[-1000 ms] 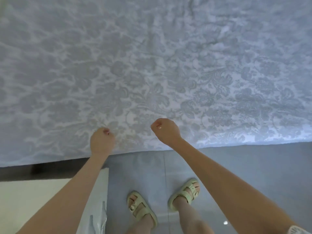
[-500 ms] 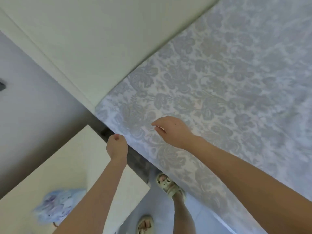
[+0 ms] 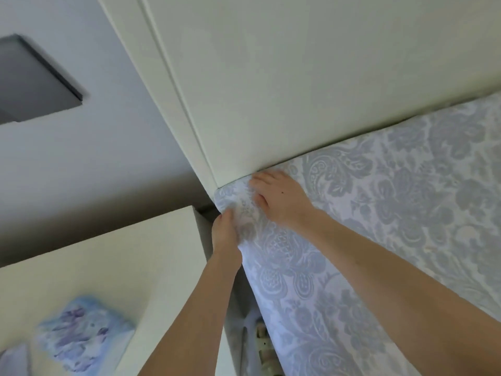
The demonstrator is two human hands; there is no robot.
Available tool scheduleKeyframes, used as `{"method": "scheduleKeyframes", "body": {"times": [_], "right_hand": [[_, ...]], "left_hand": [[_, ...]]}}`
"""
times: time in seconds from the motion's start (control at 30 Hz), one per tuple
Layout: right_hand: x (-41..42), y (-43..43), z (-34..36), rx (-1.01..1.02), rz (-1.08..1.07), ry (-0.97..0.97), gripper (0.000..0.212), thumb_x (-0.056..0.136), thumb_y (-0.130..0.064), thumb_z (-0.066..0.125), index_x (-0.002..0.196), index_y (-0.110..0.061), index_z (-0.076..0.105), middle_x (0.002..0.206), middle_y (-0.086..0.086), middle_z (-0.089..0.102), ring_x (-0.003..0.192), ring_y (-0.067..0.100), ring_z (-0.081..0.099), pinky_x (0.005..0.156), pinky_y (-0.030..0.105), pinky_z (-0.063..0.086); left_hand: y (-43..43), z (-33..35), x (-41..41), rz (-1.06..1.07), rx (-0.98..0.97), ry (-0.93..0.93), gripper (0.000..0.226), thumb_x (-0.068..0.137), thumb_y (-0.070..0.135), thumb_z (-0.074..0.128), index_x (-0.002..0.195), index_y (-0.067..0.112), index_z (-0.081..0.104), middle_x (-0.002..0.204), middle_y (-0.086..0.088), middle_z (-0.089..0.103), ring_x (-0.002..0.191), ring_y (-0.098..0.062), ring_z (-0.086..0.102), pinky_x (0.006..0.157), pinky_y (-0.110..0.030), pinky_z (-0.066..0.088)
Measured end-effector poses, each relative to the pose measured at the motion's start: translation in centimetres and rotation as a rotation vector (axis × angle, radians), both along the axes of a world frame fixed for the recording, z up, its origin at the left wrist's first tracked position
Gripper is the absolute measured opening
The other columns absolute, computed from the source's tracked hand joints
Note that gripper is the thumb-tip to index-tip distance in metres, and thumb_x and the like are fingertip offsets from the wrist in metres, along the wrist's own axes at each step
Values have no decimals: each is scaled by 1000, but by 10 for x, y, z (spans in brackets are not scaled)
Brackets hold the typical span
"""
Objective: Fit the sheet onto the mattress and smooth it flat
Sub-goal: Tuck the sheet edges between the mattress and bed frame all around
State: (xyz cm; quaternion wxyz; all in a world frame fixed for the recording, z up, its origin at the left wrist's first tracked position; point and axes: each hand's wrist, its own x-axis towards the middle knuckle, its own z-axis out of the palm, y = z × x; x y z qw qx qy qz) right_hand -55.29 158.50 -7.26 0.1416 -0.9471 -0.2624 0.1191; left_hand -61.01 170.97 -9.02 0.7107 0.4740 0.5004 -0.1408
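Note:
A pale blue sheet [image 3: 393, 202] with a grey floral pattern covers the mattress, whose corner meets the cream headboard [image 3: 271, 90]. My right hand [image 3: 279, 199] lies on top of that corner, fingers spread flat on the fabric beside the headboard. My left hand [image 3: 225, 232] is at the side of the corner, its fingers curled into a bunch of the sheet at the mattress edge. The sheet hangs down the mattress side below my left hand. The mattress itself is hidden under the sheet.
A cream bedside cabinet [image 3: 108, 267] stands close to the bed on the left, with a narrow gap between them. A blurred blue floral box [image 3: 84, 340] lies on it. A sandalled foot [image 3: 267, 348] shows in the gap. A dark panel [image 3: 32, 80] is on the wall.
The view swung from the bed's side to its head corner. Both hands moved up to the corner; the left hand took hold of the sheet, and the right hand spread flat on top.

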Motion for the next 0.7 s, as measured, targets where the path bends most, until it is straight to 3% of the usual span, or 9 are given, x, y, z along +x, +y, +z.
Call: {"method": "scheduleKeyframes", "body": {"times": [0.07,0.23,0.33,0.43,0.53,0.6,0.63,0.7], "right_hand": [[12,1,-17,-36,-20,20,47,87,-32,32,108,-8,67,108,7,69,102,30,62,97,45,40],[20,-4,-29,-60,-85,8,58,81,-51,27,113,-20,64,108,-4,67,101,22,58,93,36,30],[22,-8,-13,17,-103,27,55,75,-54,36,110,-21,63,104,-6,66,98,21,56,91,37,31],[27,-29,24,158,-69,185,58,69,-45,56,121,-23,59,100,-15,57,97,15,51,94,38,36],[35,-51,66,79,71,297,52,62,-46,66,112,-34,61,94,-21,52,95,11,48,91,37,37],[35,-59,86,16,150,301,44,57,-51,67,98,-41,57,97,-20,54,97,9,48,91,34,35],[34,-62,92,14,185,299,42,55,-53,67,93,-41,55,100,-18,55,98,8,49,92,32,34],[30,-70,100,24,197,349,39,55,-51,71,87,-42,51,103,-20,59,102,2,51,101,24,28]], "left_hand": [[1,-7,5,78,-178,-21,25,91,36,56,98,14,67,94,-5,69,88,-22,65,81,-35,53],[5,-14,8,201,-389,-100,45,95,47,43,119,13,62,119,-13,65,108,-27,62,95,-42,48],[1,0,-5,140,-348,-144,46,95,50,42,118,17,64,115,-9,69,108,-24,64,97,-42,48],[-7,31,-26,-5,-365,-199,44,94,52,40,110,23,68,110,-2,72,105,-18,66,97,-39,49],[-9,64,-32,-131,-375,-251,56,89,62,40,122,22,63,120,1,67,116,-14,60,105,-40,42],[-8,83,-24,-190,-327,-262,69,83,65,49,125,11,60,121,-4,66,117,-15,58,102,-32,45],[-6,90,-21,-191,-354,-260,73,85,62,47,129,4,55,126,-9,62,121,-19,55,93,-21,46],[-1,96,-25,-277,-358,-321,64,99,45,25,138,-3,40,141,-18,46,132,-27,44,67,-7,45]]}}
